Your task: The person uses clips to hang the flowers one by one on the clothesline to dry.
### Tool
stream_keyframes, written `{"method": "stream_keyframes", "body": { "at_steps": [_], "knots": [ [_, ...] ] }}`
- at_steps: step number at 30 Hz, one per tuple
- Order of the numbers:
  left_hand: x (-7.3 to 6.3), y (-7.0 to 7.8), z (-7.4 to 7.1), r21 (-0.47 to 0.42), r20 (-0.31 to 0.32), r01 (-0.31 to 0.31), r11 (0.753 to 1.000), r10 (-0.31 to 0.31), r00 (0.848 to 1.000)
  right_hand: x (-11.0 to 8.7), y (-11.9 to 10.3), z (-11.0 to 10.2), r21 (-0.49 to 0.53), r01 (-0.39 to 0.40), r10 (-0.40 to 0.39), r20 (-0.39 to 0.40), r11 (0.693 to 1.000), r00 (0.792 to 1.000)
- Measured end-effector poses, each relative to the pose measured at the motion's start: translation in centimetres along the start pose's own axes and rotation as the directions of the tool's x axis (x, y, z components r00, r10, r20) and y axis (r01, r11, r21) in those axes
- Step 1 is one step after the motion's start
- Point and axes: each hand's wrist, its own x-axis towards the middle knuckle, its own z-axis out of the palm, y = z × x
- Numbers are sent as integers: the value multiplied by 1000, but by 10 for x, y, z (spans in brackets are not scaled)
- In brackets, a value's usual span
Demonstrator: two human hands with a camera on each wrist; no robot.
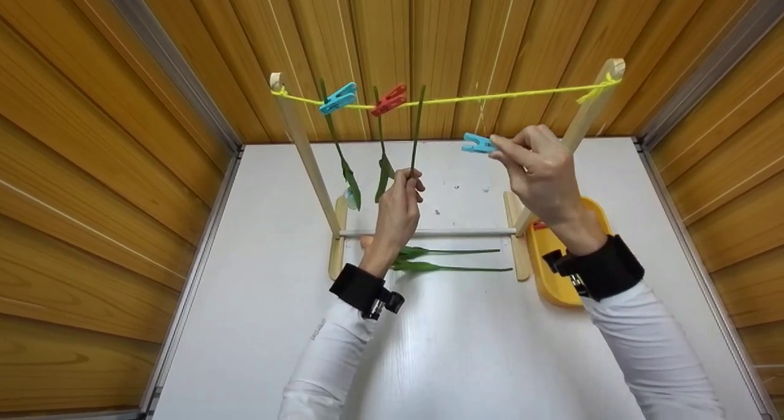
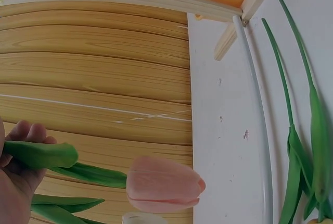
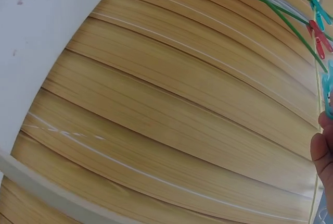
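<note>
Pink, on a long green stem (image 1: pixel 418 129), a tulip (image 2: pixel 162 183) hangs bloom-down above the white desk (image 1: pixel 263 273), toward its far edge, clamped in the left hand's (image 1: pixel 399 212) curled fingers. The right hand (image 1: pixel 541 170), raised higher, fingers pointing left, pinches a light-blue plastic clothespin (image 1: pixel 476 143) near the taut yellow cord (image 1: pixel 527 93).

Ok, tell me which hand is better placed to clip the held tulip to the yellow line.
The right hand, I'd judge: it pinches a blue clothespin, while the left hand is occupied holding the tulip, whose stem reaches up to the yellow line.
</note>
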Motion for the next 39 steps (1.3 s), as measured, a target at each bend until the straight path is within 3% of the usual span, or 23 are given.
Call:
{"method": "stream_keyframes", "body": {
  "at_steps": [8,16,22,25,32,36,39],
  "knots": [
    [1,0,-2,24,-6,-10,1000,10,1000,39,-7,9,-23,67,-66,28,997,997],
    [-2,-1,-3,59,-6,2,998,-2,1000,69,-12,10,-114,83,-59,206,990,977],
    [-1,1,-3,63,-6,-1,998,1,1000,86,-13,11,-138,33,17,345,990,939],
    [-1,1,-2,58,-4,1,998,-1,1000,91,-13,13,-129,-7,57,388,992,920],
    [-1,0,-1,48,-9,-1,999,1,1000,103,-16,17,-148,-17,86,472,989,877],
    [-2,-1,-1,52,-6,3,999,-2,1000,112,-20,18,-177,-24,117,538,984,834],
    [-3,-1,0,56,-6,17,998,-17,1000,118,-22,20,-196,-39,151,600,980,786]
  ]
}}
